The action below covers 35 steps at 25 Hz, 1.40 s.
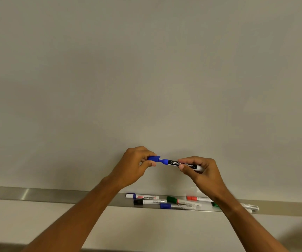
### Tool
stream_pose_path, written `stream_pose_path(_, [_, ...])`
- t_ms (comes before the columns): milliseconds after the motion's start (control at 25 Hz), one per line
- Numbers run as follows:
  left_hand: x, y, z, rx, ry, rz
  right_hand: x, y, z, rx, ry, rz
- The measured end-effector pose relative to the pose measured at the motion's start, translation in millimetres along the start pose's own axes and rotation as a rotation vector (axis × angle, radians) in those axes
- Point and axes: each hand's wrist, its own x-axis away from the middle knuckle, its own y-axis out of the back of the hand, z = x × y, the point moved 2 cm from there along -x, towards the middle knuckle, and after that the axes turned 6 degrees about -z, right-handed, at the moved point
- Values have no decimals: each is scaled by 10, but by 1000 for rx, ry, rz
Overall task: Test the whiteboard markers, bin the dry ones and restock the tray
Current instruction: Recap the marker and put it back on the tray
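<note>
I'm at the testing step: left hand (135,166) pinches blue cap (154,158), right hand (200,170) grips blue Camlin marker (182,164) in front of whiteboard (146,70) above tray (55,194); cap looks partly off, next pull it clear & scribble

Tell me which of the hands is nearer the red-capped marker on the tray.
Right. The right hand is above the red-capped marker, its wrist passing just beside it; the left hand is higher and further left.
</note>
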Motion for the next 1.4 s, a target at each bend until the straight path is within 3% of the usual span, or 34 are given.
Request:
stream_pose_path(160, [59, -80, -17, -18, -26, 48, 26, -6, -50, 64, 26, 48])
stream_pose_path(400, [156, -177, -11, -33, 0, 80, 43, -20, -190, 434, 155, 115])
stream_pose_path(880, [335, -314, -10, -49, 98, 82, 210, -151, -397, 375, 113, 69])
stream_pose_path(1120, [543, -276, 80, -44, 209, 115, 197, -181, -424, 462, 147, 270])
stream_pose_path(1400, [931, 13, 236, -21, 407, -26, 280, -446, -444, 624, 227, 334])
